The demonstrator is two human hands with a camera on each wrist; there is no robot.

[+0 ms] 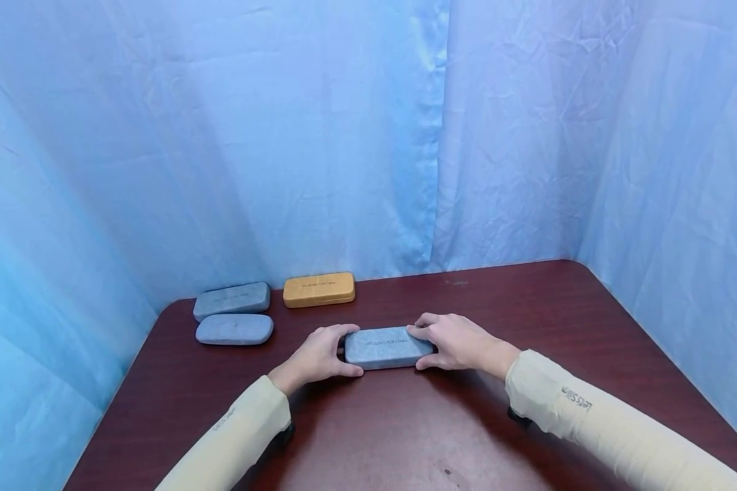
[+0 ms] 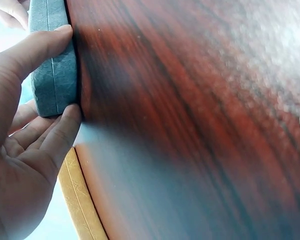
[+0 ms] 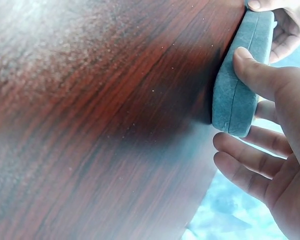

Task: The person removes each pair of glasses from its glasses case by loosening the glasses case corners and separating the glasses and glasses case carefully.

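My left hand [image 1: 316, 356] grips the left end of a grey-blue glasses case [image 1: 387, 347], thumb on the near edge and fingers curled over the far edge. My right hand [image 1: 454, 341] grips the right end the same way, so the case is held between both hands. The case lies flat and shut on the dark red wooden surface [image 1: 405, 436], near the middle and lengthwise across my view, with a line of small print on its lid. In the left wrist view, my thumb [image 2: 37, 47] presses the side of the case [image 2: 55, 75] along its seam; in the right wrist view, my thumb [image 3: 260, 72] sits on the case's [image 3: 237, 100] side while the other fingers are spread loosely beneath its end.

Farther back on the left, well apart from my hands, two more grey-blue cases lie side by side, the rear one [image 1: 231, 300] just behind the front one [image 1: 234, 329]. A yellow case [image 1: 319, 290] lies just to their right, near the wrinkled blue curtain [image 1: 319, 136] that encloses the surface on three sides. Cream sleeves [image 1: 589, 416] cover both my forearms.
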